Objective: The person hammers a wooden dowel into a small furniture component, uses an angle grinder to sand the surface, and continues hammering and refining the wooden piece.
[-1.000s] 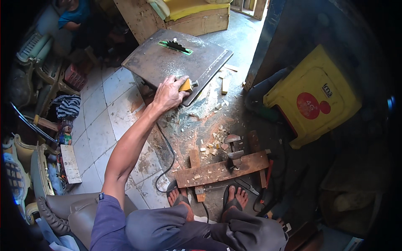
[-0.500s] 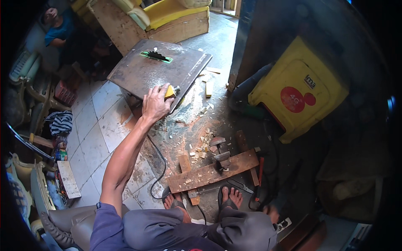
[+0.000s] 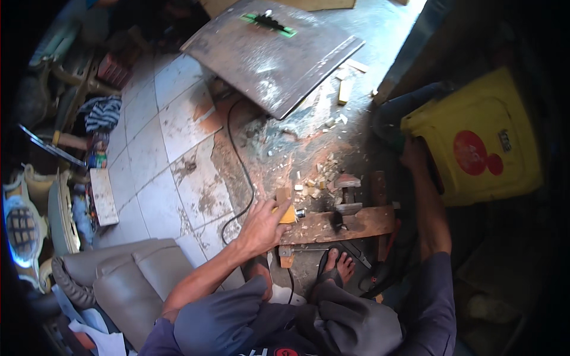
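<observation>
Yellow block [image 3: 288, 216] is held at the left end of the plank [image 3: 369, 222], contact unclear; best gripped firmly, fingertips clear of its metal end [image 3: 300, 213]. It is clasped by the left hand [image 3: 260, 226], fingers curled close, forearm slanted from lower left. Right arm is extended, right hand [image 3: 412, 153] beside the yellow stool [image 3: 491, 130], closure hidden.
</observation>
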Demonstrator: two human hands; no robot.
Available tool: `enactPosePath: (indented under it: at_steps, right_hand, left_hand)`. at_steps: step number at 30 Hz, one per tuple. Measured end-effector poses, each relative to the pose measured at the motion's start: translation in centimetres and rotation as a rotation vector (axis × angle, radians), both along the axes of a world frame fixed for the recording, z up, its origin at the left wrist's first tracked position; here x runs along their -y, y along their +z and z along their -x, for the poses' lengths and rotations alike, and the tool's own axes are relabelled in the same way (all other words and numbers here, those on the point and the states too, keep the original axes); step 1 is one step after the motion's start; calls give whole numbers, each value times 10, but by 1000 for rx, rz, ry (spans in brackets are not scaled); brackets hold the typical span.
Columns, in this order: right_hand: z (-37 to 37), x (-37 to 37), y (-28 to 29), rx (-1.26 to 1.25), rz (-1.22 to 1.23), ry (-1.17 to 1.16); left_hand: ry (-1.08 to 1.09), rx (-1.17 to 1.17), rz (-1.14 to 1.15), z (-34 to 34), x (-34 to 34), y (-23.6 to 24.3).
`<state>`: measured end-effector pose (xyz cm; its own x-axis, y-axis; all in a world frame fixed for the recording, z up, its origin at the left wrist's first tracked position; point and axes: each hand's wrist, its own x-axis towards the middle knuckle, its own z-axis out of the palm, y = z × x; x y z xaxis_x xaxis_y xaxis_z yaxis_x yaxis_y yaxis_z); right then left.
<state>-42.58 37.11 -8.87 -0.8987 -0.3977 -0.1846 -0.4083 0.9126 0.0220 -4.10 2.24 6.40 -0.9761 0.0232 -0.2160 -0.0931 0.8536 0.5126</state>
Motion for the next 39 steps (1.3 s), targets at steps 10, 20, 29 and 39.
enactPosePath:
  at_steps: [10, 20, 29, 39]
  right_hand:
    - [-97, 13, 85, 152, 275, -194]
    - [-285, 41, 260, 222, 1232, -577]
    - [-318, 43, 202, 904, 1978, -539]
    - [-299, 56, 182, 1131, 2344, -307]
  left_hand:
    - [11, -122, -85, -23, 0, -1]
    - [-289, 174, -847, 41, -149, 50]
    - [-348, 486, -1447, 17, -133, 11]
    - [-355, 396, -1050, 3, -119, 45]
